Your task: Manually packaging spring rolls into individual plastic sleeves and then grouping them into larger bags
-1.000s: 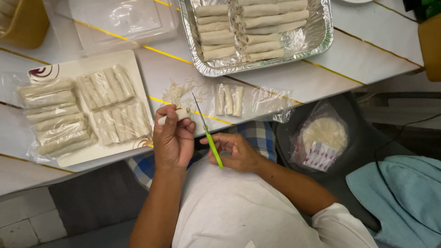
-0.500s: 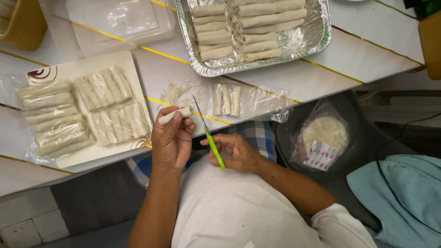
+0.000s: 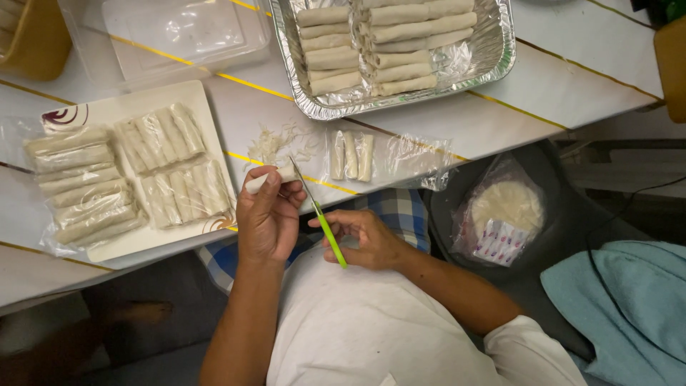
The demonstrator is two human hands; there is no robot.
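Left hand (image 3: 268, 218) grips a pale roll (image 3: 266, 179) at the near table edge (image 3: 500, 121), right hand (image 3: 364, 239) clasps green-handled scissors (image 3: 319, 214) touching it, foil tray (image 3: 500, 50) of rolls far right.

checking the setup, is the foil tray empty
No: the foil tray holds two stacks of pale rolls.

Green-handled scissors (image 3: 323, 227), pale rolls (image 3: 346, 156), silver foil tray (image 3: 500, 50), blue checked cloth (image 3: 400, 211).
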